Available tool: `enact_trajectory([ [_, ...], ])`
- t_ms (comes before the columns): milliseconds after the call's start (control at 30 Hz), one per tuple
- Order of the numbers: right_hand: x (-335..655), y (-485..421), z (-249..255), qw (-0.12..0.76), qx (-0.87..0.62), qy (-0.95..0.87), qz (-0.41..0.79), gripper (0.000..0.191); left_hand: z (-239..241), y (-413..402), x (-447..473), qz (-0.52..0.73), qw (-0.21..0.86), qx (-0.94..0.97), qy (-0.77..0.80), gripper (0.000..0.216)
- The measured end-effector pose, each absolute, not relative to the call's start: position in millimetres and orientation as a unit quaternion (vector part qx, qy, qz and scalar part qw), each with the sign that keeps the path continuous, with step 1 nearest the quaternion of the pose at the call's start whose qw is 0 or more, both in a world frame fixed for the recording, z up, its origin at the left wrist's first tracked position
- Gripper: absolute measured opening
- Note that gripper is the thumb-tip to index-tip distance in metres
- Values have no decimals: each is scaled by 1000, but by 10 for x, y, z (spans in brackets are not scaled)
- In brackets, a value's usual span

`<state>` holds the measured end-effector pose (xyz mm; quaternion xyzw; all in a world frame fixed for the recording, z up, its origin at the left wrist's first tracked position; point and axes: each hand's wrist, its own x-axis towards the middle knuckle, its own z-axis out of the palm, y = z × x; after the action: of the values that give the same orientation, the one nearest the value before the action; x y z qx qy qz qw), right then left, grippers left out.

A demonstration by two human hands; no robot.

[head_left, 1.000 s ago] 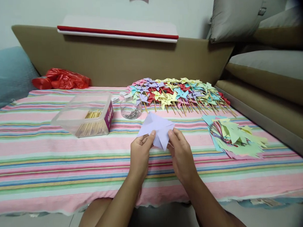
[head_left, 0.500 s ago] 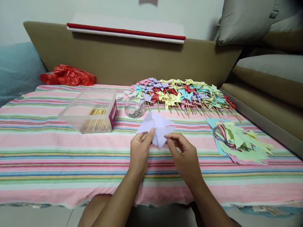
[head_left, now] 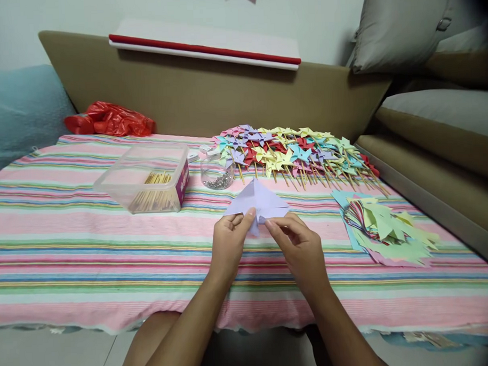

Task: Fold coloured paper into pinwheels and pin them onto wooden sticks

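Observation:
A lavender paper square with cut slits (head_left: 264, 195) is held up between my two hands over the striped cloth. My left hand (head_left: 232, 231) pinches it near the middle of its lower edge, thumb on top. With thumb and forefinger, my right hand (head_left: 296, 237) grips a corner of the same paper, which is bent inward close to my left thumb. Beyond the paper lies a heap of finished paper pinwheels on sticks (head_left: 291, 152). A clear round tub (head_left: 217, 173) with small metal pieces stands just behind the paper.
Left of my hands sits a clear plastic box (head_left: 116, 182) containing thin wooden sticks (head_left: 156, 191). Loose paper cut-outs (head_left: 389, 226) lie at right. A red plastic bag (head_left: 117, 120) rests at the back left. Cushions (head_left: 446, 128) border the right side.
The lavender paper has turned a little and shifted slightly right. My right hand has brought its corner inward, closer to my left thumb.

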<state>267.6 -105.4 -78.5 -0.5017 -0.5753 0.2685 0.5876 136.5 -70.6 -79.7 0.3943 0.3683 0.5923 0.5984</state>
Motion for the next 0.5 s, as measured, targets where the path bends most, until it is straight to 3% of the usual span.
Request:
enact_trajectory([
  [167,2612,-1045,-792,622,-510,-490,335,14,-789,-720,1377,576,605,418,356,22],
  [500,2483,-1001,-843,661,-539,-424,305,20,-807,-753,1405,563,615,441,331,23],
])
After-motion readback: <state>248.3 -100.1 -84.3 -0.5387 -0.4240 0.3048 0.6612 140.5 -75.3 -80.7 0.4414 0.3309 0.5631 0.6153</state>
